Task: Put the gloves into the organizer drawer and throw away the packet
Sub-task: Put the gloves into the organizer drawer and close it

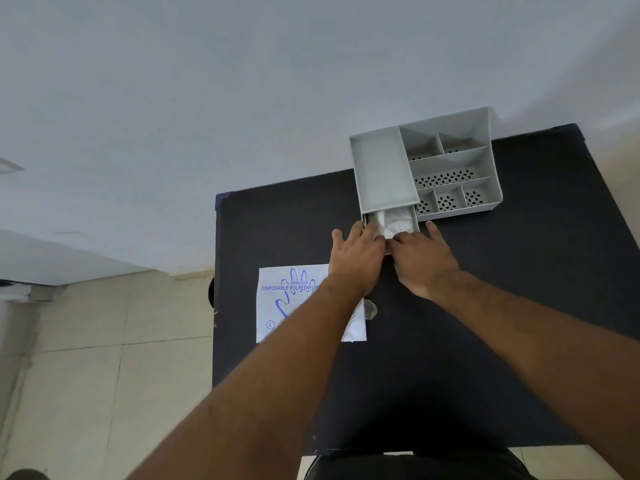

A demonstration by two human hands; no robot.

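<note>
Seen from the head camera, a person leans over a dark table (519, 289) with both bare arms stretched towards a grey organizer (483, 128) that stands at the table's far edge, close against a pale wall (242, 98). The organizer has a flat tray top on its left and perforated open compartments on its right. Below the tray, the drawer (415, 220) is pulled partly out towards the person, and crumpled clear gloves (394, 220) lie inside it.

The left hand (356, 252) rests on the drawer's front left corner with its fingers stretched forward, not clenched, and its thumb spread out to the side. The right hand (424, 259) meets it at the front of the drawer, knuckles up, with one finger pointing straight ahead beside the organizer's base. Its other fingertips are tucked out of sight against the drawer front, so whether they grasp the drawer or the gloves cannot be told.

The packet (294, 306), white with a blue hand outline and the words "DISPOSABLE POLYETHYLENE", lies flat on the table nearer the person, to the left of the organizer and partly hidden under the left forearm. A small scrap of clear plastic (371, 308) lies just beside the packet's right edge. Beige floor tiles (104, 341) show to the left of the table.
</note>
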